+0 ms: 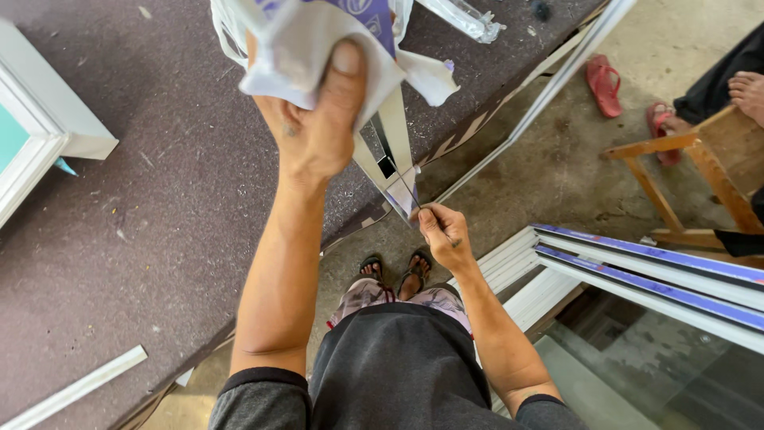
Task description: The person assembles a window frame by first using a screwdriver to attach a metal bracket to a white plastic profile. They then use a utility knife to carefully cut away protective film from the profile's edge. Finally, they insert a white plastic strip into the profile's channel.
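The left hand has its grip clamped on a bunched wad of peeled protective film, thumb pressed on top; the right hand pinches a thin blade or pick shut between fingertips, its tip at the end of a white frame profile that juts past the near edge of the felt-covered desk. Judging from this, the film wants steady tension while the tip works shallow, away from the fingers.
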